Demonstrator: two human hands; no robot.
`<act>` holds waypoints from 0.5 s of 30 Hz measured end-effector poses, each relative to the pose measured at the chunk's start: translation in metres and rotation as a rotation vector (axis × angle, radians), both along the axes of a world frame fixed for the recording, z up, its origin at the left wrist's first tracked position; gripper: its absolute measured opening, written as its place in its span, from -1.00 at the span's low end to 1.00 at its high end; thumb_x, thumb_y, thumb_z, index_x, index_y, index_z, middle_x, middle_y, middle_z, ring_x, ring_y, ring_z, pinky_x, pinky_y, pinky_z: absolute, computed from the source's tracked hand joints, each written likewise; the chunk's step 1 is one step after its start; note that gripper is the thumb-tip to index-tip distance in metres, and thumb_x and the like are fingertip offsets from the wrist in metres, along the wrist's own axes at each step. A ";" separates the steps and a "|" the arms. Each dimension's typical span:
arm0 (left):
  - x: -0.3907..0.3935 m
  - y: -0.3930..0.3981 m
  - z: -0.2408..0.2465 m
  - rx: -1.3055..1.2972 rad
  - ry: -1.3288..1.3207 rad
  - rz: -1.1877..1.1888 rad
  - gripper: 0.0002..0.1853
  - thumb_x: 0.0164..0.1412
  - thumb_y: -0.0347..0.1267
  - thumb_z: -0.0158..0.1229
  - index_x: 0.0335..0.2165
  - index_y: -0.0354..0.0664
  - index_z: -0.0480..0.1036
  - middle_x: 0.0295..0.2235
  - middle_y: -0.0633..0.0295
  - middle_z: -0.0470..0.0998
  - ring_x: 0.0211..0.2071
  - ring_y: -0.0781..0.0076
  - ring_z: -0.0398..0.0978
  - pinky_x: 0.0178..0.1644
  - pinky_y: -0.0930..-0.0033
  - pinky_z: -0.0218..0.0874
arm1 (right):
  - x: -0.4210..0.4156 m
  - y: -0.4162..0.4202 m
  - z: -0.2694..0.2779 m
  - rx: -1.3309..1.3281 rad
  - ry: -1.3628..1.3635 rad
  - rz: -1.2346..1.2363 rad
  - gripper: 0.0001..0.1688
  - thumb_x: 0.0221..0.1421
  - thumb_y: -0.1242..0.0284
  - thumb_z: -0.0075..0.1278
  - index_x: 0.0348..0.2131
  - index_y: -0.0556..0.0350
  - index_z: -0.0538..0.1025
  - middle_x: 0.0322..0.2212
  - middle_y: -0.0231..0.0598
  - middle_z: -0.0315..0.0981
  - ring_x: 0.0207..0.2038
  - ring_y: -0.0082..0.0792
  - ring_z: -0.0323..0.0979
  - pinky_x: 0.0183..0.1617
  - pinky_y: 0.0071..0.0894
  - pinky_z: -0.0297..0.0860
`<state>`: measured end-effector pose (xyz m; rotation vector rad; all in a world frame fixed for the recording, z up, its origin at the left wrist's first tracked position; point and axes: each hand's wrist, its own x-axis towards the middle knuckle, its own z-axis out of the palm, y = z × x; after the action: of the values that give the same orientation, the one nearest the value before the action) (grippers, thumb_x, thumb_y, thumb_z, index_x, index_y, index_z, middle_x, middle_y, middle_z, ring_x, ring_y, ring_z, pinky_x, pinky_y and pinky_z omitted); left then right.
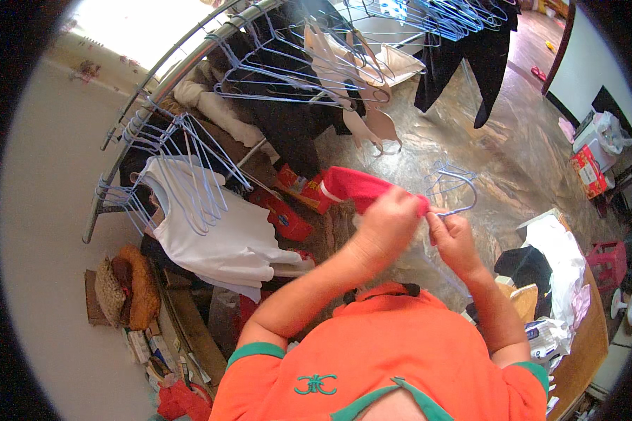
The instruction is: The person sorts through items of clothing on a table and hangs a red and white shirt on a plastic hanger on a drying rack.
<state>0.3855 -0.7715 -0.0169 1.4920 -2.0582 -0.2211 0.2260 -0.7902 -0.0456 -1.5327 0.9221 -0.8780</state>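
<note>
My left hand (387,229) is closed on a piece of red cloth (355,187) with a white band near its far end. The hand looks slightly blurred. Close beside it, my right hand (453,239) pinches the twisted neck of a blue wire clothes hanger (474,197), whose hook curves up past my fingers. The red cloth reaches to the hanger's neck between my two hands. Most of the hanger's lower frame is hidden or faint. Left of my hands, a white sleeveless top (216,226) hangs from a metal clothes rail (189,66).
Several blue wire hangers (274,79) and beige garments (371,123) hang ahead. Black trousers (463,73) hang farther right. On the right, a wooden table (592,321) bears white plastic bags (555,252). A pink plastic stool (608,263) stands beyond it. Red boxes (289,216) lie below the rail.
</note>
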 end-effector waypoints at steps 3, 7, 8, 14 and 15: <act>-0.008 0.006 0.008 -0.164 -0.015 -0.046 -0.74 -0.13 -0.42 0.09 -0.36 -0.19 0.33 -0.52 0.11 0.36 -0.45 0.19 0.37 -0.46 0.31 0.28 | 0.002 0.007 -0.003 0.178 -0.223 -0.065 -0.71 0.10 0.39 -0.19 -0.28 0.23 0.43 -0.73 -0.50 0.25 -0.70 -0.72 0.13 -0.65 -0.68 0.08; -0.002 0.019 0.030 -0.056 -0.019 -0.030 -0.56 -0.22 -0.34 0.15 -0.24 -0.17 0.32 -0.43 0.13 0.34 -0.35 0.20 0.33 -0.32 0.26 0.22 | -0.009 0.000 0.010 0.100 -0.304 -0.070 -0.71 0.12 0.39 -0.23 -0.26 0.22 0.42 -0.75 -0.52 0.21 -0.71 -0.71 0.09 -0.64 -0.71 0.07; -0.001 0.019 0.033 -0.168 -0.045 -0.088 -0.51 -0.24 -0.32 0.17 -0.22 -0.16 0.31 -0.40 0.14 0.33 -0.32 0.20 0.31 -0.27 0.24 0.19 | -0.013 -0.002 0.009 0.104 -0.286 -0.034 -0.71 0.12 0.40 -0.23 -0.26 0.23 0.42 -0.76 -0.52 0.21 -0.71 -0.72 0.10 -0.65 -0.71 0.06; 0.016 0.001 0.055 -0.234 -0.326 -0.153 -0.64 -0.19 -0.19 0.13 -0.38 -0.12 0.35 -0.54 0.25 0.38 -0.47 0.27 0.36 -0.28 0.27 0.13 | -0.017 -0.001 0.030 0.025 -0.187 0.076 -0.74 0.08 0.42 -0.19 -0.30 0.23 0.45 -0.73 -0.54 0.24 -0.70 -0.75 0.13 -0.67 -0.70 0.06; 0.017 -0.003 0.055 -0.242 -0.402 -0.172 -0.73 -0.15 -0.20 0.11 -0.46 -0.11 0.35 -0.59 0.28 0.37 -0.53 0.31 0.37 -0.39 0.32 0.13 | -0.018 -0.004 0.031 0.035 -0.170 0.103 -0.74 0.07 0.43 -0.18 -0.31 0.23 0.45 -0.72 -0.53 0.26 -0.68 -0.75 0.15 -0.66 -0.70 0.08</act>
<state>0.4021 -0.7748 0.0382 1.2889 -2.4282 0.2780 0.2082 -0.7938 -0.0143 -1.4391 0.7259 -0.8977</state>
